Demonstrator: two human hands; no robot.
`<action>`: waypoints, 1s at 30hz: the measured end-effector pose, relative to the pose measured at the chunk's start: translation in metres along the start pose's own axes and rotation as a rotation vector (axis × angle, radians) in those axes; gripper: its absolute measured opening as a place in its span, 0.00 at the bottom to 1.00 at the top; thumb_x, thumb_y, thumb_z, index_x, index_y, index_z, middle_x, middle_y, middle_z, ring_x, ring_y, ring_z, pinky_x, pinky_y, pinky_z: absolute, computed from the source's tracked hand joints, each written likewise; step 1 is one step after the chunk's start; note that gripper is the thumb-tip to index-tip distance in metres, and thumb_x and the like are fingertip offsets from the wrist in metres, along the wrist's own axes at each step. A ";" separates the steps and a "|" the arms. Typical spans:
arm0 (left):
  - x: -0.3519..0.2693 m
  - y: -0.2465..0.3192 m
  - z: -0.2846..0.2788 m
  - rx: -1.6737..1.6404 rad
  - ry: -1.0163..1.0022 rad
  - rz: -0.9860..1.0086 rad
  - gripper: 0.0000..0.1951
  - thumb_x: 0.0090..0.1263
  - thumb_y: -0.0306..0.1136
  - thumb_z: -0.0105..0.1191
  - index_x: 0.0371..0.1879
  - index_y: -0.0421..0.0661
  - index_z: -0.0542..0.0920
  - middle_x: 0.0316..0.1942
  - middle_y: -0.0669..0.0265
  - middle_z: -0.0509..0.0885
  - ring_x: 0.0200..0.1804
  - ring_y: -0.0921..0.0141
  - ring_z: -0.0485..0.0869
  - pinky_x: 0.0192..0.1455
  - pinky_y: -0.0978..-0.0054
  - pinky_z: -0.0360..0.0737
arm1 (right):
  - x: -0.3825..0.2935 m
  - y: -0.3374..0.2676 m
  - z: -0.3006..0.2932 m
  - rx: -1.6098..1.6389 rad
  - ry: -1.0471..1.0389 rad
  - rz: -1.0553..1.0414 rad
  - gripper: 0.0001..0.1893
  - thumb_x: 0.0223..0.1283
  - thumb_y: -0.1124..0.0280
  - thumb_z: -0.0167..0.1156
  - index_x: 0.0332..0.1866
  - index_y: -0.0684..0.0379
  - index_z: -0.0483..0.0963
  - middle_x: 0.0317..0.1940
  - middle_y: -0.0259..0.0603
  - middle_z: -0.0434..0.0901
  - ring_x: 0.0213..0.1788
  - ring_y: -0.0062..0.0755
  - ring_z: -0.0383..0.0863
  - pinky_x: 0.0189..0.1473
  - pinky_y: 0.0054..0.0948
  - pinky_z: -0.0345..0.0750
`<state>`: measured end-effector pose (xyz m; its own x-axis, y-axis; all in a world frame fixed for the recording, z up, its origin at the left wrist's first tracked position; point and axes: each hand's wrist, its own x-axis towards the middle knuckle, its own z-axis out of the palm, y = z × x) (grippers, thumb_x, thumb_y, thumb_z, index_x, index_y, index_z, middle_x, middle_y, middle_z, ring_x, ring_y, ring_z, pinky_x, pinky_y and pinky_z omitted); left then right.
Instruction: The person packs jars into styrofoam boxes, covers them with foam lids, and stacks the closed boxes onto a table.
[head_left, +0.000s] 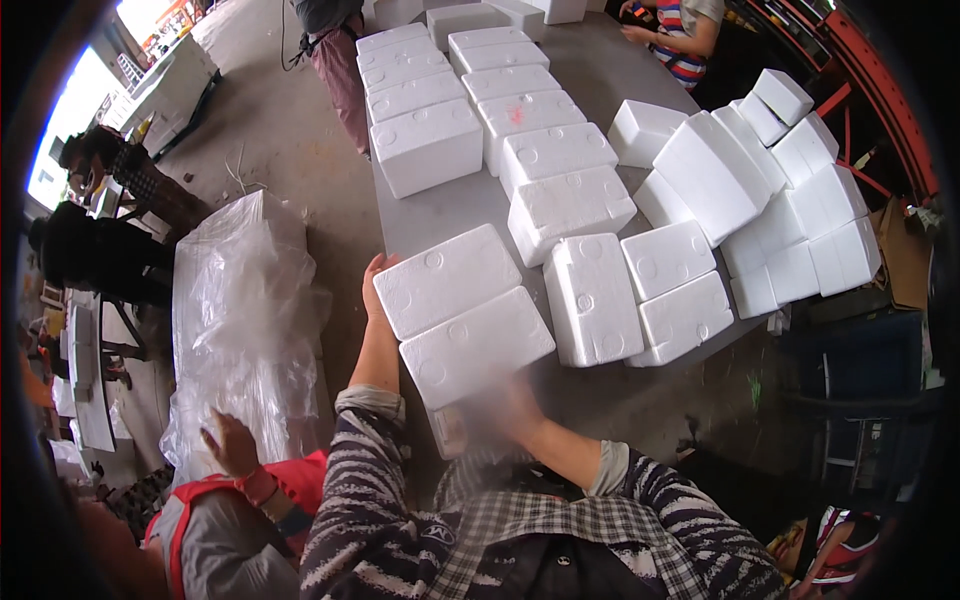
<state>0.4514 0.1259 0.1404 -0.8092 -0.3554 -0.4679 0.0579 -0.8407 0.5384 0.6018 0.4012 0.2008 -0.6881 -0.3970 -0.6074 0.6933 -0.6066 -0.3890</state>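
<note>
Two white polystyrene foam boxes lie side by side before me, a far one (448, 281) and a near one (478, 346). Against the left end of the far box rests my left hand (377, 285), its fingers partly behind the box. My right hand (517, 409) is blurred at the near side of the near box, and its fingertips cannot be made out. Between them the hands hold the pair. Below the near box shows part of another pale block (448, 431). Just right of the pair, an upright foam box (592, 300) stands on the grey table (420, 217).
Rows of foam boxes (427, 142) cover much of the table, with a stack (795, 202) on the right. A plastic-wrapped stack (240, 300) stands left. A co-worker's hand (232, 442) is near my left elbow; other people (682, 37) stand around the table.
</note>
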 end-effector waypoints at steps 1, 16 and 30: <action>0.004 0.010 -0.011 -0.013 -0.021 0.004 0.19 0.74 0.39 0.39 0.56 0.40 0.73 0.53 0.57 0.80 0.52 0.61 0.81 0.53 0.62 0.82 | 0.009 -0.001 0.014 0.053 -0.003 0.019 0.27 0.62 0.66 0.63 0.64 0.58 0.64 0.58 0.43 0.71 0.60 0.42 0.73 0.61 0.46 0.74; -0.038 -0.009 0.037 0.349 -0.002 0.234 0.36 0.77 0.63 0.30 0.69 0.45 0.66 0.68 0.66 0.70 0.70 0.66 0.64 0.73 0.67 0.56 | 0.135 -0.076 0.148 -0.072 0.216 -0.144 0.36 0.53 0.55 0.71 0.64 0.48 0.60 0.57 0.38 0.70 0.56 0.40 0.70 0.41 0.45 0.76; 0.025 -0.076 -0.002 0.648 0.045 0.337 0.26 0.78 0.49 0.44 0.64 0.40 0.67 0.63 0.59 0.70 0.63 0.63 0.69 0.68 0.61 0.64 | 0.068 -0.113 -0.034 -0.424 -0.362 0.061 0.16 0.67 0.56 0.56 0.54 0.52 0.73 0.53 0.35 0.77 0.47 0.32 0.78 0.46 0.36 0.78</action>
<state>0.4280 0.1801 0.0869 -0.7827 -0.5805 -0.2246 -0.0695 -0.2771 0.9583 0.4842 0.4658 0.1799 -0.6214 -0.6796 -0.3899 0.7085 -0.2748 -0.6500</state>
